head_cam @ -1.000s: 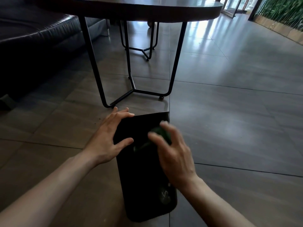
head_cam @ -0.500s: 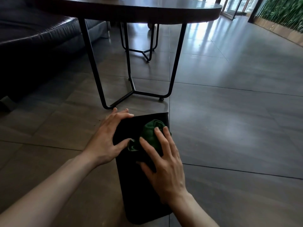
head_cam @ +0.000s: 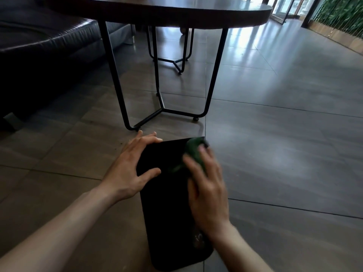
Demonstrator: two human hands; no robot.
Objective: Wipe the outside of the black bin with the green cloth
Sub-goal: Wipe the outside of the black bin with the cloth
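1. In the head view, we see the black bin (head_cam: pixel 169 203) lying on its side on the tiled floor (head_cam: pixel 275 154), running from about 6 o'clock up toward the centre of the frame.
2. Our left hand (head_cam: pixel 129 169) rests spread open on the bin's far left corner, fingers curled over the edge and thumb on the upper face; its grip encloses nothing.
3. Our right hand (head_cam: pixel 208 185) presses the green cloth (head_cam: pixel 194 152) flat against the bin's upper face near the far right corner. The fingers lie over the cloth, and the hand is blurred, so we cannot tell whether that grip is closed around it.
4. At 12 o'clock stands a round desk (head_cam: pixel 176 16) on thin black metal legs, its nearest foot just beyond the bin.
5. At 10 o'clock sits a dark leather sofa (head_cam: pixel 39 46).
6. At 1 o'clock, green plants (head_cam: pixel 341 14) line the far wall.
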